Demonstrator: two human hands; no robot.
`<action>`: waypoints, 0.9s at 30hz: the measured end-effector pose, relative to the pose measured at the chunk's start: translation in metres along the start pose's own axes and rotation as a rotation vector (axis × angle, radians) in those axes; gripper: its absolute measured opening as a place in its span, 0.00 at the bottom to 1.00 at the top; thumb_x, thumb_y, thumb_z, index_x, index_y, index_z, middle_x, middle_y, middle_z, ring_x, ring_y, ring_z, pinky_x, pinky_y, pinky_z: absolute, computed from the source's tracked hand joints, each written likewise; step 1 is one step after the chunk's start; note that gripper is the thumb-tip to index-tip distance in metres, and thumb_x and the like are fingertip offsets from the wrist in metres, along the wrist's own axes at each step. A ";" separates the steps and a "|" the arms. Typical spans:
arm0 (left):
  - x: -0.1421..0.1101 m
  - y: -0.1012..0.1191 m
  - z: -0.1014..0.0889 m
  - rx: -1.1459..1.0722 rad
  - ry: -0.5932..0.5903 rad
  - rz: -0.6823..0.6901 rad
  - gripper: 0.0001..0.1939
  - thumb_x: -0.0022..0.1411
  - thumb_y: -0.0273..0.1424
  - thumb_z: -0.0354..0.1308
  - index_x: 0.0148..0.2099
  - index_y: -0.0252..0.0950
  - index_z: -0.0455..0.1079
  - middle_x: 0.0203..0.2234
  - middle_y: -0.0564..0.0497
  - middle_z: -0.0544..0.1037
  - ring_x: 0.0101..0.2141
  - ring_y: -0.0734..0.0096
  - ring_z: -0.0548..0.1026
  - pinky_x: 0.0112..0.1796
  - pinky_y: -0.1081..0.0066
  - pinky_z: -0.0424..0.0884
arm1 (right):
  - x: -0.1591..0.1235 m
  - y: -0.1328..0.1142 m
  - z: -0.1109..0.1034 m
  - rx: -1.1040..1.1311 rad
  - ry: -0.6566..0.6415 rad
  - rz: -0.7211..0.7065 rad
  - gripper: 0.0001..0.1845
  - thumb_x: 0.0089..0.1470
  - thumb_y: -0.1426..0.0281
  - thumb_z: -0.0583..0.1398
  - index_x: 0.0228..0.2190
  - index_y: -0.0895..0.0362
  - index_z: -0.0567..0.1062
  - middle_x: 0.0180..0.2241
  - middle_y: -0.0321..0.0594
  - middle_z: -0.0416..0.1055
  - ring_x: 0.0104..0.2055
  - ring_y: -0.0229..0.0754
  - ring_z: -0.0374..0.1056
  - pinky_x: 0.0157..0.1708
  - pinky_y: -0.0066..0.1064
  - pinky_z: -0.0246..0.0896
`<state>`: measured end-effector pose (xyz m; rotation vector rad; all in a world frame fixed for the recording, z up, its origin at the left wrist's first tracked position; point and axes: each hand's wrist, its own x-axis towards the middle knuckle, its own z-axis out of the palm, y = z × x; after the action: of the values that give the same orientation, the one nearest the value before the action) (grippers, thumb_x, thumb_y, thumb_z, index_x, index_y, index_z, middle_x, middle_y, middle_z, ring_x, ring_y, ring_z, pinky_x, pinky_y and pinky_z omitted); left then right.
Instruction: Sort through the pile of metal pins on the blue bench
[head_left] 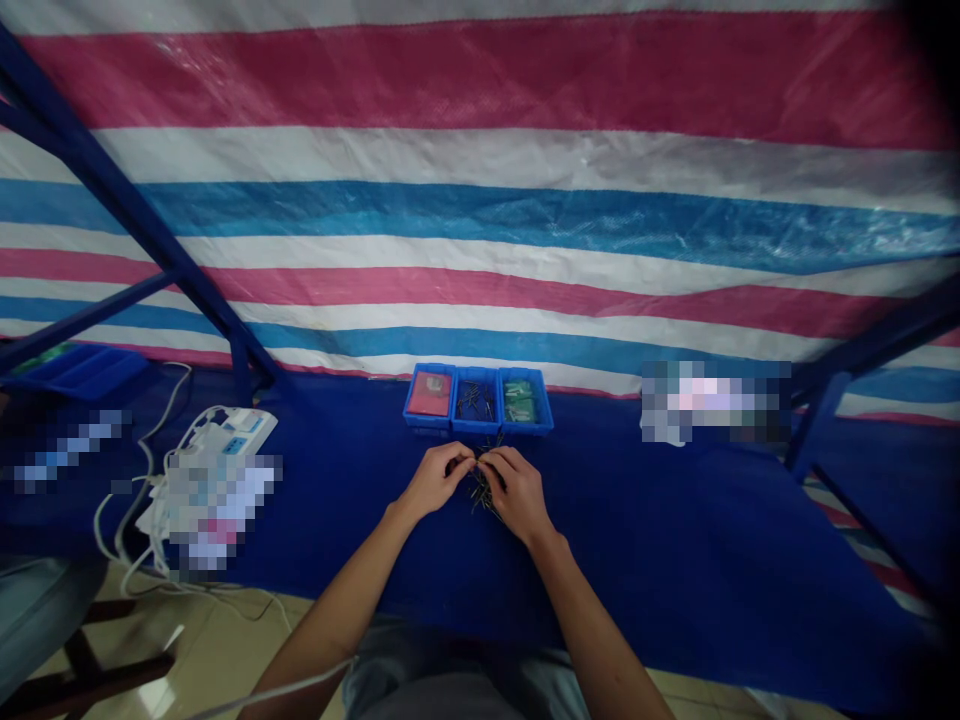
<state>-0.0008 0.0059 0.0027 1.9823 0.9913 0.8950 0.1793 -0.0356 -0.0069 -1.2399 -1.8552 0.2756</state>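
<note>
A wide blue tabletop (675, 560) carries three adjoining blue plastic bins (475, 429). Just before them, the left hand (433, 478) and right hand (521, 492) meet, thumbs and fingers pinched together; anything between is too small to tell. Beneath lies a loose heap of thin, dark, metallic-looking pieces (481, 492), seemingly needing delicate fingertip handling.

Behind your table: striped sheet (480, 220) in red, white and blue
To your left: white power strip (251, 428), pale cables (148, 450), blue metal frame (139, 215)

thin dark pieces (484, 494), heaped on blue tabletop (675, 560)
</note>
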 end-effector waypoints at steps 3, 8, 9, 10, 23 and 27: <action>0.000 -0.001 0.001 -0.017 -0.002 0.000 0.13 0.69 0.36 0.53 0.36 0.33 0.73 0.30 0.49 0.77 0.31 0.70 0.73 0.37 0.72 0.67 | 0.001 -0.003 -0.002 -0.024 -0.034 0.005 0.11 0.67 0.68 0.52 0.39 0.53 0.75 0.37 0.43 0.73 0.39 0.46 0.68 0.41 0.38 0.63; 0.001 -0.002 0.002 -0.024 -0.006 0.009 0.12 0.68 0.34 0.54 0.36 0.33 0.73 0.31 0.49 0.78 0.32 0.70 0.73 0.37 0.71 0.67 | 0.002 -0.005 -0.002 -0.080 -0.068 -0.012 0.13 0.68 0.69 0.51 0.35 0.54 0.73 0.34 0.43 0.71 0.37 0.45 0.65 0.40 0.38 0.60; 0.001 -0.002 0.002 -0.020 -0.007 0.010 0.11 0.68 0.34 0.54 0.37 0.33 0.73 0.31 0.49 0.77 0.32 0.70 0.73 0.37 0.72 0.67 | 0.002 -0.005 -0.002 -0.095 -0.068 -0.017 0.13 0.68 0.69 0.50 0.34 0.54 0.73 0.33 0.42 0.71 0.37 0.45 0.64 0.40 0.38 0.59; 0.001 -0.002 0.002 -0.016 -0.009 0.010 0.11 0.68 0.34 0.54 0.37 0.33 0.73 0.31 0.49 0.77 0.31 0.70 0.73 0.37 0.72 0.67 | 0.002 -0.004 -0.001 -0.111 -0.069 -0.020 0.14 0.68 0.69 0.50 0.33 0.54 0.72 0.32 0.42 0.70 0.37 0.45 0.64 0.39 0.38 0.58; 0.001 -0.001 0.001 0.001 0.008 0.002 0.12 0.69 0.35 0.53 0.37 0.33 0.73 0.29 0.50 0.76 0.30 0.72 0.71 0.34 0.73 0.64 | 0.002 0.002 -0.001 -0.040 -0.004 -0.021 0.10 0.66 0.69 0.54 0.40 0.53 0.76 0.38 0.43 0.74 0.41 0.47 0.66 0.43 0.40 0.60; 0.000 -0.002 0.002 0.019 -0.004 -0.002 0.12 0.69 0.35 0.54 0.37 0.33 0.73 0.29 0.51 0.76 0.29 0.72 0.70 0.33 0.74 0.63 | 0.002 0.002 -0.002 -0.054 -0.003 -0.016 0.11 0.67 0.69 0.54 0.37 0.53 0.76 0.37 0.42 0.74 0.40 0.46 0.66 0.42 0.40 0.60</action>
<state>0.0002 0.0065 0.0007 1.9982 1.0024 0.8836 0.1816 -0.0340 -0.0060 -1.2616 -1.8853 0.2206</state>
